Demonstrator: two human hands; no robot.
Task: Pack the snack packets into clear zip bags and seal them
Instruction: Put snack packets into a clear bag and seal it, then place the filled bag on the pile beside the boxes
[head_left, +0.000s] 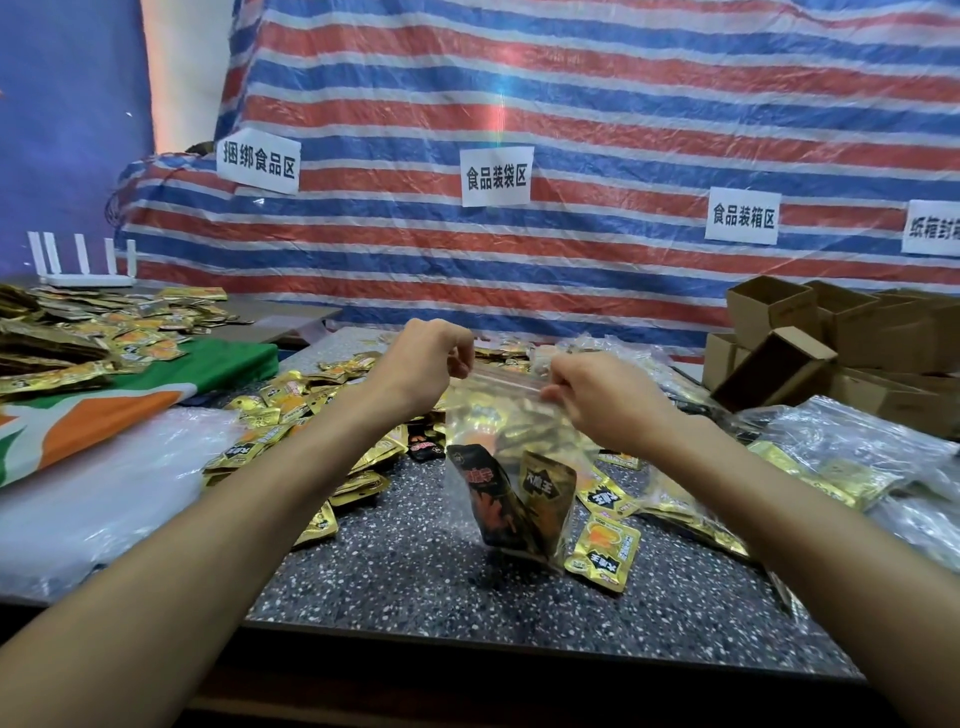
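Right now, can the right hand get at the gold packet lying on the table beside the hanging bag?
Probably not yet: the right hand pinches the top of the zip bag. The gold packet itself lies uncovered, just below.

Both arms reach out over the speckled table (415, 582). The left hand (421, 358) and right hand (597, 395) pinch the top edge of a clear zip bag (514, 457), holding it up off the table. Black and gold snack packets (519, 504) sag in its bottom. Loose gold packets (291, 410) lie scattered beneath and to the left; cardboard boxes (810, 332) are stacked far right before a striped tarp (571, 104).
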